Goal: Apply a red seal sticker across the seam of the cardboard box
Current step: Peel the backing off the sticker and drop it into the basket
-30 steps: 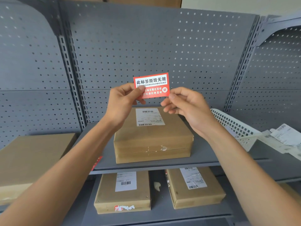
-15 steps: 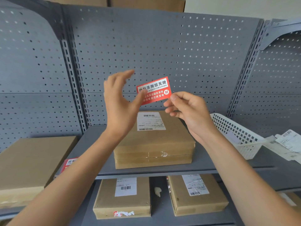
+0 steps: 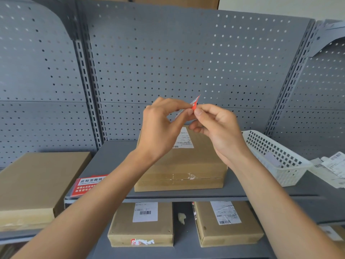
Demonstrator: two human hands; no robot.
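Left hand (image 3: 160,126) and right hand (image 3: 218,126) raised together in front of the grey perforated back panel (image 3: 186,62), thumb and forefinger of each closed on the small red seal sticker (image 3: 194,105). Sticker seen nearly edge-on, only a red and white corner poking up between the fingertips. Remaining fingers of both hands loosely curled.

Directly below and behind the hands, a flat brown cardboard box (image 3: 186,171) with a white shipping label (image 3: 183,140) on top, resting on the grey metal shelf (image 3: 112,159). Horizontal seam along its front face, bearing a scuffed whitish patch; no sticker across it yet.

At the left front of the same shelf, a stack of red seal stickers with white Chinese lettering (image 3: 87,185), partly hidden by the left forearm. To the right, a white plastic lattice basket (image 3: 276,157), and beyond it loose white paper slips (image 3: 332,167).

Further left, a larger plain brown cardboard box (image 3: 37,176). On the lower shelf, two more labelled brown boxes: the left one (image 3: 141,227) with torn red sticker remains on its front edge, the right one (image 3: 227,225) set apart from it.
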